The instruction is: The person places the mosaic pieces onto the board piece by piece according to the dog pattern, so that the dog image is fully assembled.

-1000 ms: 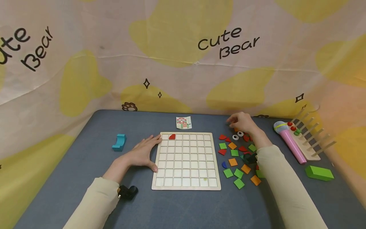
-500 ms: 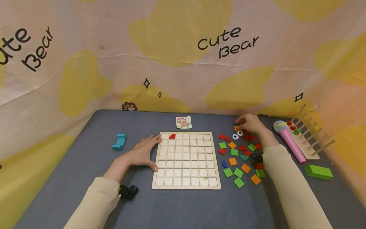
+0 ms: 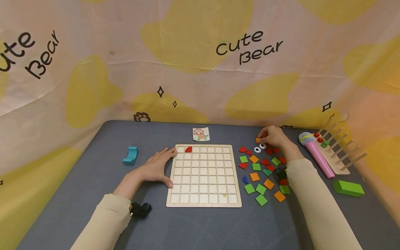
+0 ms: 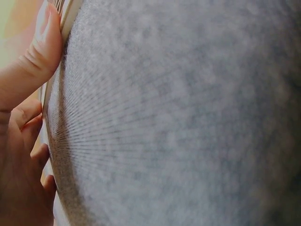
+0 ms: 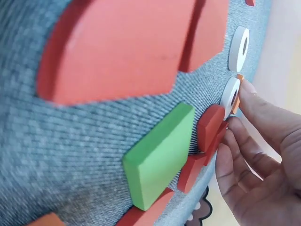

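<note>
My left hand [image 3: 155, 167] rests at the left edge of a wooden grid board [image 3: 203, 205], thumb and fingers spread along the rim. A red quarter-round piece [image 3: 188, 149] lies in the board's top row. Beyond the loose pieces, my right hand [image 3: 272, 135] pinches an orange square tile [image 3: 257, 140] between thumb and fingers; most of the tile is hidden. In the right wrist view, the thumb touches that orange tile [image 5: 236, 104] just behind a white eye disc [image 5: 229, 96]. Red quarter-round pieces [image 5: 210, 127] and a green square tile [image 5: 160, 157] lie close by.
A small picture card [image 3: 200, 134] lies behind the board. Several green, orange, red and blue pieces [image 3: 254, 176] are scattered right of it. Farther right are a pink toy microphone [image 3: 320, 158], a pegged wooden stand [image 3: 339, 163] and a green block [image 3: 349, 188]. A teal curved block [image 3: 130, 156] sits left.
My right hand has moved a little right and down onto the orange tile and now pinches it. The left hand and the board have stayed put.
</note>
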`<control>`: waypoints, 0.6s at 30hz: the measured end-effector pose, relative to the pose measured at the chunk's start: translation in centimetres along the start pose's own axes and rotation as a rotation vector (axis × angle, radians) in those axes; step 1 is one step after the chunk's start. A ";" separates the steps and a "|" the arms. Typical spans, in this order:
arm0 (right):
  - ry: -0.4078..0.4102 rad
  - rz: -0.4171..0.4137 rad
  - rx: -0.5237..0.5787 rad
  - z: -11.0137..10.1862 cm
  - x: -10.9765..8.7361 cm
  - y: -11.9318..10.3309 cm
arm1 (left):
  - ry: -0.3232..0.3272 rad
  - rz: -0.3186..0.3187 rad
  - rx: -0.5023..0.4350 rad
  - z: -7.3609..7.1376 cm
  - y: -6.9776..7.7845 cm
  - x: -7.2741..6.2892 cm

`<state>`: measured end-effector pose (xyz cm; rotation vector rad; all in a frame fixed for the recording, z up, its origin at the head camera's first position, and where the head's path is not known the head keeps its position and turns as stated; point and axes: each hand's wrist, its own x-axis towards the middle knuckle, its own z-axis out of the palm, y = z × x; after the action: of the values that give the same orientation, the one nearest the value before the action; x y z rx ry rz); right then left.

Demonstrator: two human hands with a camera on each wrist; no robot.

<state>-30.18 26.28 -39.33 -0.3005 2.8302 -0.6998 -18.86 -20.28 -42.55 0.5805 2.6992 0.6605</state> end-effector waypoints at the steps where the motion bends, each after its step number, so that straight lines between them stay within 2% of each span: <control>1: 0.003 0.001 -0.002 0.1 0.0 0.0 | 0.001 0.002 0.000 0.0 0.0 0.0; 18: 0.101 -0.089 -0.016 -0.2 0.0 -0.3 | 0.005 0.014 0.002 0.1 0.0 0.0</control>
<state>-30.23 26.11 -39.08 -0.4077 2.9343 -0.7298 -18.85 -20.22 -42.58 0.5998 2.7029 0.6644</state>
